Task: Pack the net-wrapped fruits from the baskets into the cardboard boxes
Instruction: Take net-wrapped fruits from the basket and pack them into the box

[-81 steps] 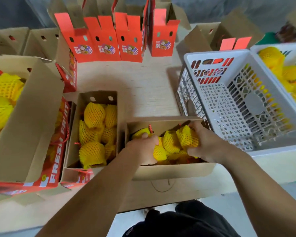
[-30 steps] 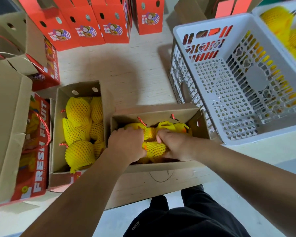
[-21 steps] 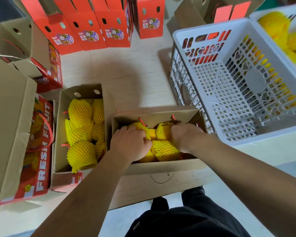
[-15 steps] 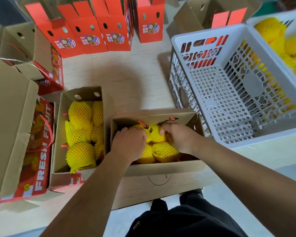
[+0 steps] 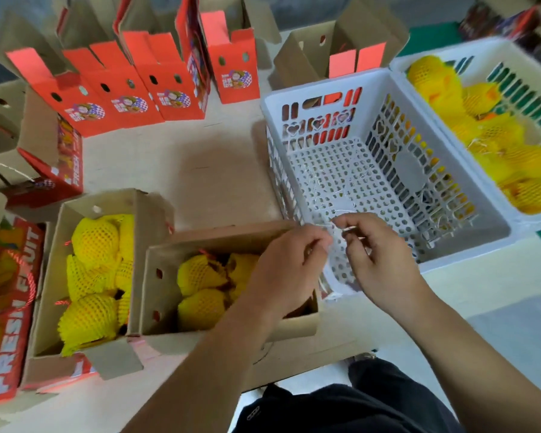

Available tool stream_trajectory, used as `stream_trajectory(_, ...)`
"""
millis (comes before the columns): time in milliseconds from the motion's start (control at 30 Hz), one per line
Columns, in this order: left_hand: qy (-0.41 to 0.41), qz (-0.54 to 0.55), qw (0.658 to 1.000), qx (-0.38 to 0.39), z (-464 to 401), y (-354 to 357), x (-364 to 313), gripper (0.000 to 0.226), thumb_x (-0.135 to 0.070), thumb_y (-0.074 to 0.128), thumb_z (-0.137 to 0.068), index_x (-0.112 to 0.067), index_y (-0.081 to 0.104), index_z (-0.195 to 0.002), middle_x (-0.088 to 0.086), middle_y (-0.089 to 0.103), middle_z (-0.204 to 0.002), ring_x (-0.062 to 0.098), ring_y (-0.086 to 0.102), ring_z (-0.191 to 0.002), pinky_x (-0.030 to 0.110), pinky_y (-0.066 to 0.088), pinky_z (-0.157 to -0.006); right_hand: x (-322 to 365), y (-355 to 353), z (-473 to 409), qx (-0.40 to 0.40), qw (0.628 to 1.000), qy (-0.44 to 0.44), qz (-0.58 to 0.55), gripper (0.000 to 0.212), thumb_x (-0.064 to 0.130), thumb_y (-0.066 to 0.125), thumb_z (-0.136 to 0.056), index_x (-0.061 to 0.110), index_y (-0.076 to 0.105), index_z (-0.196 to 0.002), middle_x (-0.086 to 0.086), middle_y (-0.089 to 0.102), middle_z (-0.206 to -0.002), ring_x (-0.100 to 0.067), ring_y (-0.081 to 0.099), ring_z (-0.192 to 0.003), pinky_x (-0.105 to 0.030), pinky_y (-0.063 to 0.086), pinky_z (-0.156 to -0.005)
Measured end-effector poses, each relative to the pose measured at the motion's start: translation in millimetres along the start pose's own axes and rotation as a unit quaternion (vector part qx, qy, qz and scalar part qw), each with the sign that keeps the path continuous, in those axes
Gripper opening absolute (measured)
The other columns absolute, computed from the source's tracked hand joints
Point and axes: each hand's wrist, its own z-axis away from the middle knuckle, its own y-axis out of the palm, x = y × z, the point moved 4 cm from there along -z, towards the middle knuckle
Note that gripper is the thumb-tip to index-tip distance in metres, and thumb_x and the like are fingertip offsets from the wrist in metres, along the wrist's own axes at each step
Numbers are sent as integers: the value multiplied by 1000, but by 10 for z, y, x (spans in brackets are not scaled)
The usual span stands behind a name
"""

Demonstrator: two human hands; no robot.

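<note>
Hovering over the near right end of the open cardboard box (image 5: 231, 323), with left hand (image 5: 289, 270) and right hand (image 5: 378, 264) close together, fingers loosely curled toward each other; possibly pinching a thin pale strand between them, though too blurred to tell. Held there probably to clear a stray thread before fetching more fruit. Seen inside that box, at the near edge of the table (image 5: 200, 182): several net-wrapped fruits (image 5: 200, 273), not yet filling it. Set just left, touching it, a second box (image 5: 53, 276) packed with yellow netted fruit, likely finished. Placed beside the box on the right, for short reach, a white basket (image 5: 388, 82) holding no fruit; next to it at the table's right edge, another basket (image 5: 469, 157) piled with wrapped fruits, judged the next source. Lined along the far edge, upright red cartons (image 5: 172, 101) awaiting filling. Pale wood tabletop, grey floor below, green patch at far right
</note>
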Motion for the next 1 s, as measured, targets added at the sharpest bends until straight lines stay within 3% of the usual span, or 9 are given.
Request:
stream_trajectory(167, 47, 65, 997, -14, -839, 841, -821, 17, -34, 51, -106, -30, 66, -113, -13, 71, -104, 2, 65, -91, 33, 54, -83, -634, -803, -279, -50, 996, 55, -47, 36, -3, 50, -96, 19, 67, -119, 10, 70, -107, 2, 64, -97, -8, 44, -78)
stream_trajectory(233, 67, 91, 993, -21, -1226, 1208, -1140, 16, -29, 53, -106, -26, 68, -111, -10, 72, -102, 4, 67, -90, 33, 54, -80, -971, -1267, -460, -93, 992, 64, -61, 34, -1, 51, -97, 18, 66, -121, 9, 72, -106, 1, 65, -97, -12, 47, -80)
stream_trajectory(400, 62, 121, 990, -31, -2068, 2132, -1758, 18, -42, 55, -101, -30, 69, -102, -18, 69, -82, -4, 65, -76, 15, 44, -63, -1951, -2261, -835, -106, 989, 94, -44, 27, 18, 56, -97, 23, 64, -122, 9, 71, -96, 1, 64, -74, -12, 44, -64)
stream_trajectory(500, 73, 28, 997, -23, -2469, 2525, -1895, 16, -32, 57, -100, -27, 69, -109, -12, 72, -93, 4, 67, -87, 29, 49, -74, -2582, -2624, -1142, -51, 987, 148, 33, 38, 10, 61, -93, 18, 61, -130, -1, 68, -116, -19, 67, -103, -23, 48, -81)
stream_trajectory(567, 98, -95, 990, -31, -2653, 2660, -1902, 17, -22, 60, -99, -21, 68, -115, -4, 72, -105, 16, 67, -99, 38, 53, -81, -2893, -2630, -1343, 68, 972, 179, 134, 53, 19, 67, -89, 24, 53, -141, -5, 59, -132, -28, 59, -121, -32, 48, -95)
stream_trajectory(633, 89, -198, 975, -48, -2758, 2694, -1890, 19, -20, 60, -98, -20, 65, -116, -2, 68, -110, 23, 64, -105, 42, 52, -82, -3011, -2428, -1490, 200, 942, 118, 243, 69, 36, 72, -85, 28, 42, -147, -4, 48, -143, -34, 44, -135, -44, 42, -108)
stream_trajectory(700, 61, -224, 970, -70, -2798, 2689, -1851, 23, -22, 57, -98, -24, 61, -120, -4, 65, -117, 20, 60, -111, 38, 52, -84, -3063, -2205, -1590, 262, 920, 65, 283, 87, 49, 74, -82, 28, 30, -154, -4, 38, -150, -36, 30, -141, -50, 35, -113)
stream_trajectory(867, 51, -167, 977, -123, -2704, 2647, -1851, 43, -22, 60, -99, -29, 46, -139, -9, 53, -134, 7, 52, -126, 32, 53, -97, -3181, -2157, -1794, 221, 913, -21, 342, 72, 53, 66, -82, 26, 35, -141, -1, 56, -135, -33, 36, -131, -48, 33, -107)
stream_trajectory(1000, -3, -70, 986, -150, -2753, 2592, -1867, 55, -35, 59, -103, -25, 38, -152, -8, 47, -147, 3, 44, -136, 29, 43, -111, -3234, -2409, -1806, 247, 948, 15, 201, 78, 55, 72, -64, 35, 38, -131, 0, 58, -121, -28, 45, -125, -48, 39, -105)
